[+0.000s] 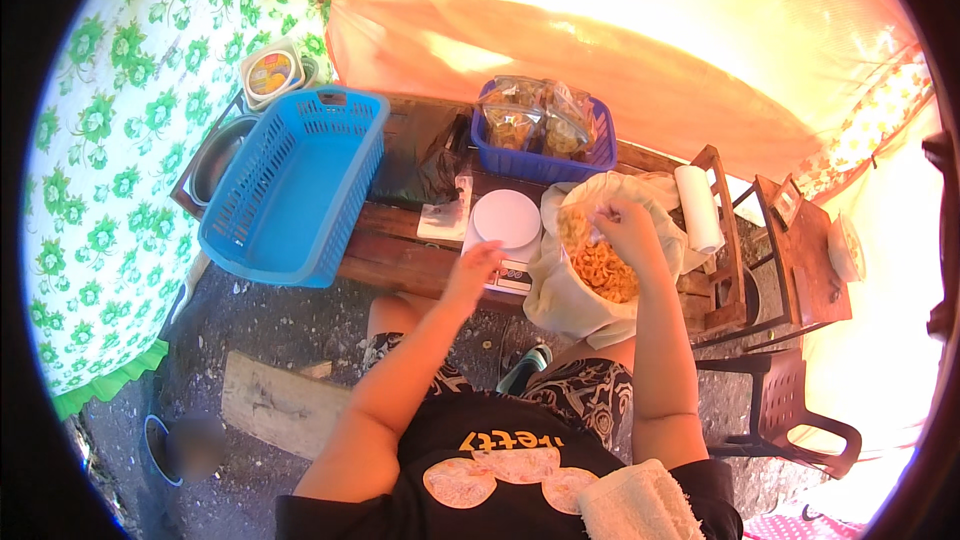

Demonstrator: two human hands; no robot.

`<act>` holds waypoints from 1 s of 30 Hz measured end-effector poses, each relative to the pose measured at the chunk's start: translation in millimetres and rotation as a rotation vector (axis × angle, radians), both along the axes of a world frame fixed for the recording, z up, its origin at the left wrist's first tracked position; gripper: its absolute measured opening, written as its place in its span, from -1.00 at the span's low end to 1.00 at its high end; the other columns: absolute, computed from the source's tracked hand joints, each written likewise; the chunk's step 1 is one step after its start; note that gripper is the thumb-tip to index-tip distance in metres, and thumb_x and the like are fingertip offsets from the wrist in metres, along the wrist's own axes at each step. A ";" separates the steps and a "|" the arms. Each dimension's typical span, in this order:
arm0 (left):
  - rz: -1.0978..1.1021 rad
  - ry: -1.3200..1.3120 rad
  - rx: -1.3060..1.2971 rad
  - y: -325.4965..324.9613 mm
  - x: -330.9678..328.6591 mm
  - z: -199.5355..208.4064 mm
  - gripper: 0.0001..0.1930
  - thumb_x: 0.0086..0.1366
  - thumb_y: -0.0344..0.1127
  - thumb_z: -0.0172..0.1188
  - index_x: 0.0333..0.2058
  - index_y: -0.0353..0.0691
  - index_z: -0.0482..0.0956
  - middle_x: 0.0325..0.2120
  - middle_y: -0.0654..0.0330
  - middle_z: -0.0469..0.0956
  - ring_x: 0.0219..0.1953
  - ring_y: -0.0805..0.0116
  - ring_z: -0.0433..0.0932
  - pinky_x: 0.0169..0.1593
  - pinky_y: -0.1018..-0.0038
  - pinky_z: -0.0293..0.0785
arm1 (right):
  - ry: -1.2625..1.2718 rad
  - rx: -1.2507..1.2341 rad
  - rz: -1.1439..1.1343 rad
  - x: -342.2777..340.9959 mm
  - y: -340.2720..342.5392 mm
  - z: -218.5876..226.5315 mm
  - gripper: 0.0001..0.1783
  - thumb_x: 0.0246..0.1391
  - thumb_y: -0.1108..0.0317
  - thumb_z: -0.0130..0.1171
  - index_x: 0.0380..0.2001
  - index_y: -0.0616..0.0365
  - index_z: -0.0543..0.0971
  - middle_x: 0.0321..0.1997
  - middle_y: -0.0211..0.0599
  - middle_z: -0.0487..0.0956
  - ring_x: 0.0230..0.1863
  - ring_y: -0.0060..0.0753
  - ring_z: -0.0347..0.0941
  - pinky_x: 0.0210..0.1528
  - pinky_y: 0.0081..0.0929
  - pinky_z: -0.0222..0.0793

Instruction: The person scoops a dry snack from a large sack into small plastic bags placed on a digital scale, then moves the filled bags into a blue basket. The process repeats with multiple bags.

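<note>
My right hand [628, 228] pinches a small clear plastic bag [574, 224] with some orange-yellow chips in it. It hangs over a cloth-lined container [548, 285] that holds a heap of orange fried chips [606, 275]. My left hand [476, 266] is at the front left of a white kitchen scale [508, 220], its fingers loosely extended and a little blurred. I cannot tell whether they touch the scale. Nothing rests on the scale's round plate.
A large light-blue basket [290, 190] stands on the wooden bench at left. Behind the scale, a dark-blue basket [545, 168] holds filled clear bags. Black plastic [435, 170] lies between them. A white paper roll [699, 210] is at right, near a brown chair [775, 400].
</note>
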State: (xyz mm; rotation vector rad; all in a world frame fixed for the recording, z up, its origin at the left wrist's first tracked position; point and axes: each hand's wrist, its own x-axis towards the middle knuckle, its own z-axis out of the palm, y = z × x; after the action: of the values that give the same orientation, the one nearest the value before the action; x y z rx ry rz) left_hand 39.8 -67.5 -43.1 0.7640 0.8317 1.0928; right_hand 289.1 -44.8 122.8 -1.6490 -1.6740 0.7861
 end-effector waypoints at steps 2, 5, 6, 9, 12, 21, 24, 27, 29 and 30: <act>0.210 0.150 0.000 6.5 -29.5 -10.2 -0.74 0.33 -0.41 0.04 -0.02 -0.23 0.46 -0.26 0.30 0.51 -0.28 0.57 0.43 -0.21 0.62 0.38 | -0.054 0.124 -0.004 -8.5 10.4 -11.0 -0.76 0.01 0.27 0.26 -0.42 0.27 0.58 -0.56 -0.27 0.55 -0.60 -0.46 0.43 -0.46 -0.45 0.33; 0.332 0.393 0.014 11.7 -51.1 -19.7 -0.74 0.33 -0.43 0.03 -0.02 -0.25 0.45 -0.26 0.32 0.47 -0.29 0.57 0.41 -0.21 0.61 0.38 | -0.163 0.269 0.020 -34.1 30.6 -39.8 -0.79 0.07 0.35 0.22 -0.41 0.34 0.55 -0.49 -0.34 0.55 -0.50 -0.57 0.51 -0.43 -0.61 0.42; 0.328 0.414 -0.005 12.2 -51.5 -21.8 -0.74 0.33 -0.43 0.03 -0.02 -0.25 0.45 -0.27 0.32 0.46 -0.29 0.57 0.40 -0.22 0.61 0.38 | -0.068 0.147 -0.032 -45.1 37.4 -53.0 -0.79 0.07 0.35 0.22 -0.40 0.34 0.55 -0.49 -0.34 0.55 -0.49 -0.56 0.52 -0.44 -0.60 0.44; 0.311 0.445 -0.013 15.0 -53.1 -24.1 -0.74 0.33 -0.42 0.03 -0.02 -0.24 0.46 -0.28 0.32 0.45 -0.28 0.57 0.40 -0.23 0.61 0.38 | 0.237 -0.021 -0.115 -80.8 57.8 -97.2 -0.77 0.04 0.32 0.23 -0.38 0.32 0.56 -0.47 -0.25 0.57 -0.46 -0.41 0.52 -0.40 -0.49 0.44; 0.298 0.473 0.019 16.3 -53.4 -24.0 -0.74 0.32 -0.41 0.04 -0.02 -0.25 0.47 -0.28 0.31 0.45 -0.28 0.55 0.40 -0.25 0.59 0.40 | 0.356 -0.033 -0.210 -98.2 58.3 -136.7 -0.74 0.01 0.27 0.22 -0.38 0.30 0.58 -0.42 -0.06 0.59 -0.40 -0.12 0.52 -0.27 -0.30 0.41; 0.228 0.552 0.028 31.0 -60.5 -23.7 -0.71 0.30 -0.41 0.07 0.00 -0.23 0.47 -0.27 0.29 0.45 -0.31 0.53 0.41 -0.25 0.56 0.41 | -0.077 0.147 -0.264 -97.6 27.5 -145.2 -0.55 0.12 0.16 0.12 -0.09 0.35 0.45 0.03 0.12 0.42 0.05 0.06 0.37 0.09 -0.23 0.28; 0.216 0.539 0.065 38.2 -59.1 -28.4 -0.70 0.29 -0.41 0.09 0.01 -0.22 0.47 -0.28 0.29 0.46 -0.32 0.54 0.40 -0.26 0.58 0.39 | -0.063 0.164 -0.257 -89.9 22.9 -137.9 -0.52 0.18 0.12 0.05 -0.05 0.37 0.42 0.02 0.11 0.43 0.07 0.07 0.35 0.10 -0.22 0.26; 0.180 0.599 0.084 45.4 -53.2 -30.9 -0.68 0.27 -0.42 0.10 0.02 -0.21 0.46 -0.31 0.30 0.47 -0.32 0.54 0.40 -0.27 0.60 0.36 | -0.032 0.105 -0.259 -74.2 18.5 -136.4 -0.51 0.25 0.09 -0.07 -0.06 0.37 0.43 0.01 0.09 0.44 0.06 0.06 0.36 0.10 -0.22 0.26; 0.153 0.603 0.076 50.4 -51.7 -29.3 -0.67 0.26 -0.43 0.11 0.02 -0.23 0.45 -0.32 0.30 0.48 -0.33 0.55 0.39 -0.27 0.60 0.35 | -0.018 0.059 -0.246 -64.6 17.2 -137.5 -0.50 0.25 0.07 -0.08 -0.06 0.37 0.43 0.01 0.10 0.45 0.05 0.06 0.37 0.10 -0.23 0.26; 0.137 0.560 0.041 53.0 -52.3 -27.9 -0.66 0.25 -0.44 0.11 0.03 -0.24 0.45 -0.32 0.30 0.48 -0.33 0.55 0.39 -0.27 0.60 0.34 | -0.006 0.039 -0.239 -61.2 16.5 -138.6 -0.50 0.26 0.07 -0.09 -0.06 0.37 0.43 0.00 0.10 0.45 0.05 0.06 0.37 0.10 -0.23 0.26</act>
State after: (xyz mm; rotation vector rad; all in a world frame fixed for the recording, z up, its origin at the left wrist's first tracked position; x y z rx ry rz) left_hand -12.5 -14.6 -71.0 1.0836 1.3521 1.0291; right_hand 227.9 -28.3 -15.8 -1.7844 -1.4523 0.6275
